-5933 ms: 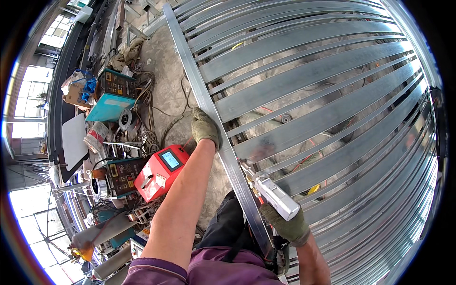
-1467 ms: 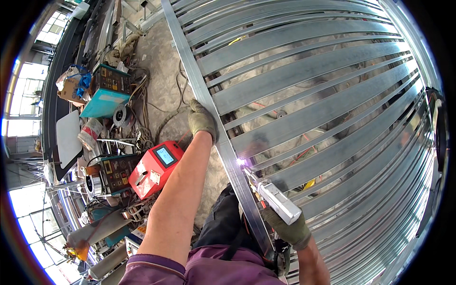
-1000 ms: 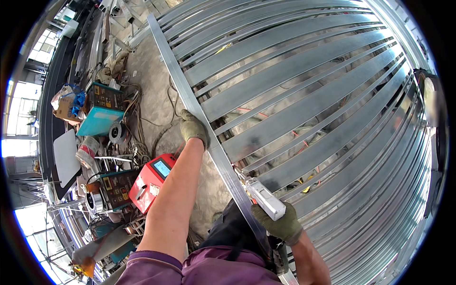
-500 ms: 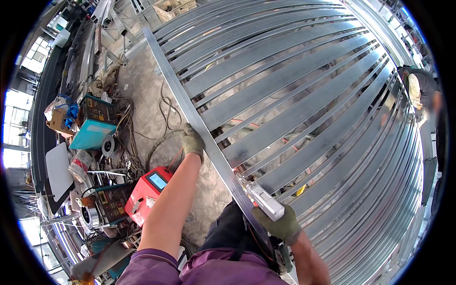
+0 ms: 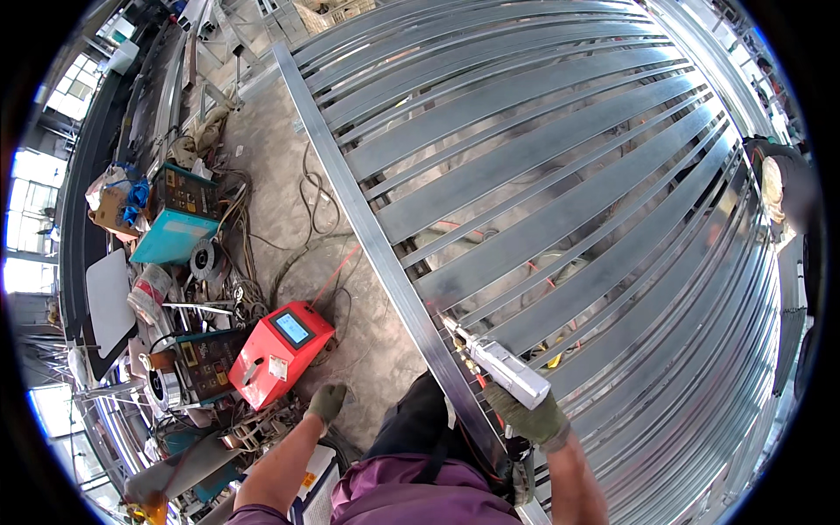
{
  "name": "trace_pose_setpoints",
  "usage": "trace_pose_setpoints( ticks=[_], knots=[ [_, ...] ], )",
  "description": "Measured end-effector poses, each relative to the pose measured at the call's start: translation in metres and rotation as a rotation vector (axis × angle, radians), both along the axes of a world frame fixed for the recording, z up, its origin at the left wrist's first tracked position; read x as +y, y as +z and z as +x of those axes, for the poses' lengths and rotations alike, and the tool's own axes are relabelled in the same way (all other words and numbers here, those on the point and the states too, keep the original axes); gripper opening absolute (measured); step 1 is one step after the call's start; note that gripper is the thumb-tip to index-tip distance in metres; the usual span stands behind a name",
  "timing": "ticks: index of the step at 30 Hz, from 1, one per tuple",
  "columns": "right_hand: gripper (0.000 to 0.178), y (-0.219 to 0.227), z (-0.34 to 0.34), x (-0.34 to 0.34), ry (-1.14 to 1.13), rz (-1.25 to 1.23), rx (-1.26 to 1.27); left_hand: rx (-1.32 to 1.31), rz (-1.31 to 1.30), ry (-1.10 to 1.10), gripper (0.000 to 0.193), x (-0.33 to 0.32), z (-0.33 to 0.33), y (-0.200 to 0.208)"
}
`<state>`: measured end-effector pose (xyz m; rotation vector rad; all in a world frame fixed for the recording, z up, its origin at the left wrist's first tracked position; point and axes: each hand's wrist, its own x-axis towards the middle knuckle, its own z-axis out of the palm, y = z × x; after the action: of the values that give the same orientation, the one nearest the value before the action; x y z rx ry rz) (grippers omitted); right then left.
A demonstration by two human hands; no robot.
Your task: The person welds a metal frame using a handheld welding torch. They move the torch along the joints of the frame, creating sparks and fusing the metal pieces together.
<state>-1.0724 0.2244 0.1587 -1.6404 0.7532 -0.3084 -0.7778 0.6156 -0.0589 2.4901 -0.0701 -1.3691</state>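
Note:
My right hand (image 5: pixel 535 418), in a green-grey work glove, is closed around a white and silver handheld welding gun (image 5: pixel 510 371). The gun's metal nozzle points up and left, close to the side rail (image 5: pixel 385 258) of a large steel frame. Flat steel slats (image 5: pixel 542 214) run across this frame in wide and narrow strips. My left hand (image 5: pixel 326 402), gloved the same way, hangs over the floor below a red machine with a small screen (image 5: pixel 284 350). Its fingers are curled in, no object shows in them, and it is apart from the rail.
Teal welding machines (image 5: pixel 178 229), a wire spool (image 5: pixel 164 385) and tangled cables (image 5: pixel 311 197) crowd the left floor. Hoses lie beneath the slats. At the far right, another person (image 5: pixel 787 179) stands beside the frame. A crate (image 5: pixel 337 13) sits at the back.
My left hand has let go of the side rail and dropped down toward my body, curling its fingers. The right hand still holds the welding gun near the rail, slightly shifted in view.

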Motion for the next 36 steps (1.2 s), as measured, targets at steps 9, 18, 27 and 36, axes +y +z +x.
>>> trace_pose_setpoints(
  ticks=[9, 18, 27, 36],
  knots=[
    [0.036, -0.016, -0.009, 0.001, 0.021, 0.159, 0.011, 0.180, 0.106, 0.187, 0.058, 0.123, -0.093, -0.065],
    [0.038, -0.027, -0.011, -0.002, 0.060, 0.113, -0.029, 0.223, -0.147, 0.198, 0.039, -0.031, -0.092, 0.026],
    [0.039, -0.033, -0.013, -0.002, 0.064, 0.121, -0.005, 0.238, -0.052, 0.327, 0.040, 0.001, -0.091, 0.006],
    [0.039, -0.034, -0.010, 0.003, -0.013, 0.238, -0.014, 0.243, -0.094, 0.378, 0.038, 0.017, -0.087, -0.006]
  ],
)
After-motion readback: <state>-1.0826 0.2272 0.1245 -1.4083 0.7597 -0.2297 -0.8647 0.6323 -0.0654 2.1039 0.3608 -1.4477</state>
